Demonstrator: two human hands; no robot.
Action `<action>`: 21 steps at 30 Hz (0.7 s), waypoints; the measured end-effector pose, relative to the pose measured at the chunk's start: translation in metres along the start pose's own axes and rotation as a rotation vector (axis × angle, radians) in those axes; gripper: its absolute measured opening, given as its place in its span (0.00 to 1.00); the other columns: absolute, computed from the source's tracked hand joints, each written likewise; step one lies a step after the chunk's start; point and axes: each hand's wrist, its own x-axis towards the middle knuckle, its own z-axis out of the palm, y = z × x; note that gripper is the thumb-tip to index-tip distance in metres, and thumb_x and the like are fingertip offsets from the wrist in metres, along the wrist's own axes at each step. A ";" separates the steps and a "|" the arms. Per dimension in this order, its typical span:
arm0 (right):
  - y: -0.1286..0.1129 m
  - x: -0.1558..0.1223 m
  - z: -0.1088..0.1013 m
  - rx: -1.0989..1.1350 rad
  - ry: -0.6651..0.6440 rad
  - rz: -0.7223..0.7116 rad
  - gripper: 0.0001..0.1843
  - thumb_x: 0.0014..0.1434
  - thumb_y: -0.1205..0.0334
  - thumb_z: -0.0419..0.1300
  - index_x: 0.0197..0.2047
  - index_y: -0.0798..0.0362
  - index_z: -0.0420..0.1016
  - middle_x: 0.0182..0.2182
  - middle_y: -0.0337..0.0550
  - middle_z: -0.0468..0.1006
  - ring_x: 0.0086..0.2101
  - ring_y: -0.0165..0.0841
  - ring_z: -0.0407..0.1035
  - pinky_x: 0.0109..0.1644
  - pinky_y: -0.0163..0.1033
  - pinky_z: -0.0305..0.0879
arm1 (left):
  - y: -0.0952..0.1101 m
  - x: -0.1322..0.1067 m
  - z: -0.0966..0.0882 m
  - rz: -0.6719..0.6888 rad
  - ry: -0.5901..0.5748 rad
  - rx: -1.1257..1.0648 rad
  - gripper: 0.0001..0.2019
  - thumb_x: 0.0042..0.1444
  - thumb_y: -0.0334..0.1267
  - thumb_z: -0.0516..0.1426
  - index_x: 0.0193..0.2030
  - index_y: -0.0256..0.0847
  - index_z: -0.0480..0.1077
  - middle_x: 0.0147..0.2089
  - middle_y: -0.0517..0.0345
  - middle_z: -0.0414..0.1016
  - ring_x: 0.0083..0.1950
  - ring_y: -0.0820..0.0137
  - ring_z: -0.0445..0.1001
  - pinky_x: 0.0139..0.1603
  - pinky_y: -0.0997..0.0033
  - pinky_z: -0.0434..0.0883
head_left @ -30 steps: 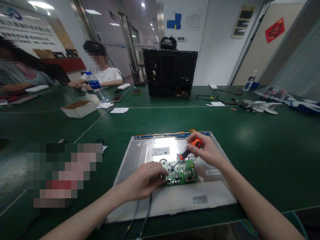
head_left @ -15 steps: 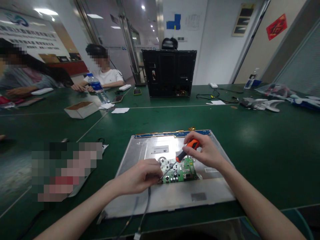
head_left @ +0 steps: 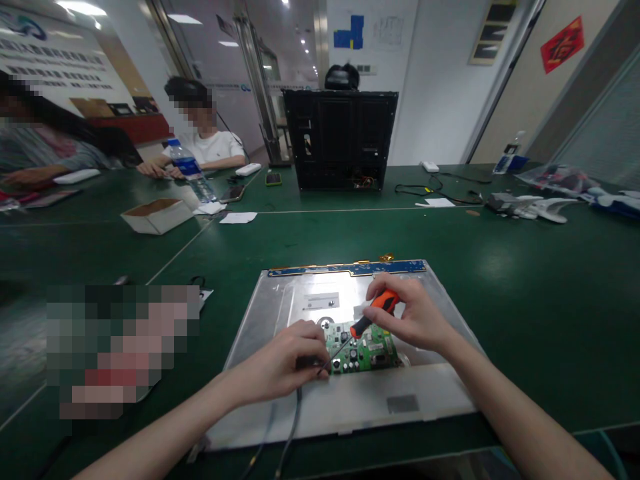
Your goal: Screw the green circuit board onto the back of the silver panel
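My right hand grips the orange and black handle of a screwdriver. Its thin shaft slants down and left to the lower left corner of a green circuit board. By that corner, my left hand is closed, fingers curled around the tip of the shaft; what they pinch is hidden. A black cable comes out from beneath this hand and runs to the table's near edge. Under the board lies a silver metal display panel, with a blue circuit strip along its far edge.
The panel lies on a green table. A black monitor housing stands at the back. To the left are an open white box, a water bottle and two seated people. Cables and grey-white parts lie back right.
The view has tilted and shifted slightly. Both hands keep their hold beside the board, and the screwdriver stays at the same corner.
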 end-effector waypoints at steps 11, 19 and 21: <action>0.001 0.001 0.003 -0.023 0.008 0.001 0.10 0.60 0.52 0.61 0.36 0.50 0.71 0.24 0.35 0.70 0.24 0.28 0.62 0.29 0.34 0.58 | -0.001 0.000 0.002 0.011 0.011 0.019 0.03 0.60 0.28 0.61 0.36 0.40 0.73 0.38 0.57 0.71 0.42 0.66 0.69 0.46 0.67 0.65; 0.003 0.003 0.003 -0.035 0.025 0.023 0.10 0.60 0.52 0.60 0.37 0.50 0.71 0.23 0.35 0.69 0.23 0.28 0.61 0.29 0.34 0.58 | 0.004 0.001 -0.005 0.004 -0.031 0.019 0.03 0.60 0.31 0.60 0.39 0.41 0.76 0.39 0.56 0.72 0.43 0.65 0.70 0.46 0.65 0.66; 0.002 0.002 0.003 -0.034 0.026 0.012 0.10 0.60 0.52 0.60 0.36 0.50 0.70 0.23 0.35 0.69 0.23 0.28 0.62 0.29 0.34 0.58 | 0.003 0.001 -0.006 0.005 -0.042 0.028 0.05 0.60 0.30 0.60 0.40 0.42 0.76 0.39 0.56 0.73 0.43 0.65 0.71 0.47 0.65 0.66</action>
